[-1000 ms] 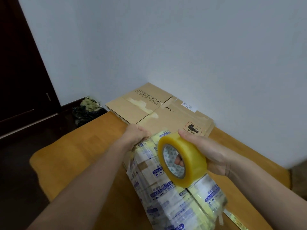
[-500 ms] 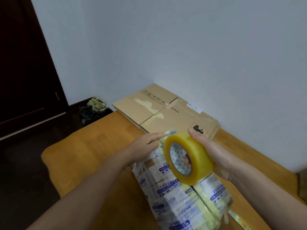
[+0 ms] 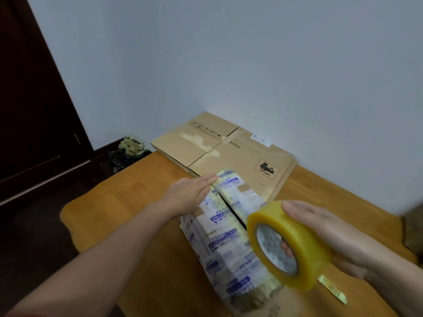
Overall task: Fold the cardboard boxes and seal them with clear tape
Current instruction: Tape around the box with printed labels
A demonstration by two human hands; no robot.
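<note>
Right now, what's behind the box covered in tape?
Some flat cardboard lies behind the box, by the wall. The box and left hand cover its near edge.

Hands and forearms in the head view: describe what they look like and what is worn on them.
The left hand and right hand are bare: no gloves, rings or watch show. Both forearms are uncovered, without wristbands or markings. A faint reddish sliver at the frame's bottom edge, on the left arm, might be a sleeve.
</note>
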